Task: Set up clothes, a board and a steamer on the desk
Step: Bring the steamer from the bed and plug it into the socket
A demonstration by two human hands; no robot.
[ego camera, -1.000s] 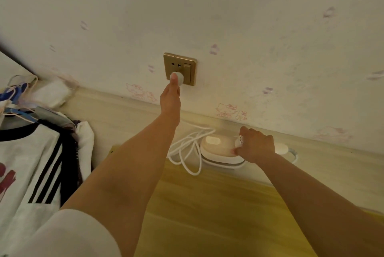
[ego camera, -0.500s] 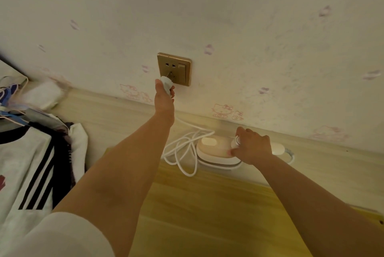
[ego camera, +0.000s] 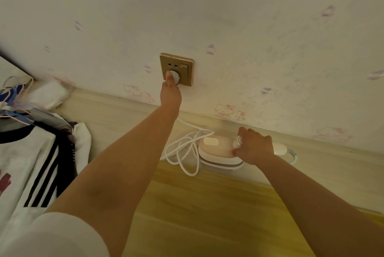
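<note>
White plug (ego camera: pixel 175 77) sits pressed against the lower part of the gold socket (ego camera: pixel 177 69) on the far wall, with the left hand (ego camera: pixel 170 94) stretched up to it, fingers closed round the plug; whether the pins are fully home cannot be told. From the plug the cord (ego camera: pixel 182 148) drops behind the left forearm and lies in loose loops on the table (ego camera: pixel 116 115), just left of the steamer (ego camera: pixel 218 150).

The steamer lies flat at the far edge of the table against the wall, its long axis running left to right, head to the left and handle to the right. The right hand (ego camera: pixel 254 148) is curled over the handle near a small dial, gripping it. Just in front of the steamer lies the yellowish wooden board (ego camera: pixel 207 204). The clothes (ego camera: pixel 31 163), white with black stripes, are heaped at the near left, well apart from the steamer.

The plugging step looks nearly done. The steamer lies right of and below the left hand, so the right hand, already on the handle, is the nearer one to lift it, most likely along the handle's axis and toward the board, with the slack cord free to follow.
</note>
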